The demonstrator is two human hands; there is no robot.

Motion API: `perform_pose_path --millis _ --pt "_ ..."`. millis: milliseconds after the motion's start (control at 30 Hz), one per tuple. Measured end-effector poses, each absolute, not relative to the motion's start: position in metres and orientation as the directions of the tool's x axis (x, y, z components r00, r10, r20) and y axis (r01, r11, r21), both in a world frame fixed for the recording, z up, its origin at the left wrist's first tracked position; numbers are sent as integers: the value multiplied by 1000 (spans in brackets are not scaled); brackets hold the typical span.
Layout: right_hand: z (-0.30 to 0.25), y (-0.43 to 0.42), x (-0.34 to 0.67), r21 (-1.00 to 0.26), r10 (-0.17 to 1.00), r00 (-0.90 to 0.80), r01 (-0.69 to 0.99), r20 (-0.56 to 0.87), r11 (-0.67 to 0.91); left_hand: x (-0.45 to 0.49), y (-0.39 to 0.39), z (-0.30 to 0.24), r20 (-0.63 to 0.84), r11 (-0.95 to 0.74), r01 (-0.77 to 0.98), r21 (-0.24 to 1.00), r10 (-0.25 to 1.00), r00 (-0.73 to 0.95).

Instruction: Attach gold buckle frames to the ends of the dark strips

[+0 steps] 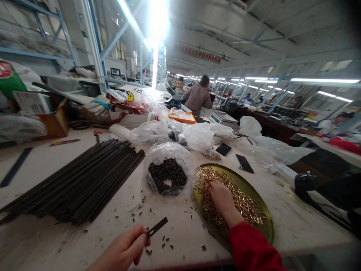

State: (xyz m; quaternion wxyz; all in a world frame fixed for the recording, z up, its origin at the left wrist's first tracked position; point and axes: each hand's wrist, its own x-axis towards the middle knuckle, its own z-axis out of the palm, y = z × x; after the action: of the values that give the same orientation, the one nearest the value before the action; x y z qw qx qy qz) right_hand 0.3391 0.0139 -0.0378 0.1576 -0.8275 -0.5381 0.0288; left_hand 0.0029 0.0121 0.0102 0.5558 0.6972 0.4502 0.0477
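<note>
My left hand is closed on a dark leather strap, pinching it between thumb and fingers; its slotted end points up and to the right. On the right, my right hand reaches down among gold-coloured metal buckles heaped on a round brass-coloured tray. Its fingers are curled and pressed together at the buckles, and their tips are hidden. Between the hands and farther back stands a clear plastic bag of small black loops. A pile of long dark straps lies to the left.
Small black bits lie scattered on the white table. Behind the tray are two dark phone-like slabs and crumpled plastic bags. An orange-rimmed tray and a scale sit farther back. Another person is beyond them.
</note>
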Motion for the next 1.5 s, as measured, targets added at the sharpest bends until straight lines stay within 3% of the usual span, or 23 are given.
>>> perform_pose_path --millis 167,233,300,367,500,800,1067,1333,1500 --pt "-21 -4 291 -647 954 301 727 2 -229 14 25 1 -346 11 501 865 738 580" --pt "-18 -7 256 -867 973 197 459 -117 -197 20 30 5 -303 -2 470 883 762 572" --pt "-18 -8 221 -964 973 67 134 -221 -228 24 35 9 -272 10 421 907 778 566" --pt "-21 -9 193 -963 963 -44 -18 -267 -268 23 38 11 -279 56 387 920 789 548" --pt "-30 -9 164 -960 955 -139 -69 -260 -271 14 38 10 -343 122 428 896 803 488" --pt "-32 -18 157 -904 954 -50 -309 -296 -296 15 25 12 -518 399 351 847 768 378" --pt "-37 -19 146 -918 964 28 -315 -263 -241 6 15 7 -458 307 382 872 789 411" --pt "-38 -32 139 -868 969 -56 -434 -240 -240 0 12 4 -437 308 356 882 817 375" --pt "-38 -30 136 -932 976 -8 -294 -218 -211 -1 9 3 -437 296 374 879 815 381"
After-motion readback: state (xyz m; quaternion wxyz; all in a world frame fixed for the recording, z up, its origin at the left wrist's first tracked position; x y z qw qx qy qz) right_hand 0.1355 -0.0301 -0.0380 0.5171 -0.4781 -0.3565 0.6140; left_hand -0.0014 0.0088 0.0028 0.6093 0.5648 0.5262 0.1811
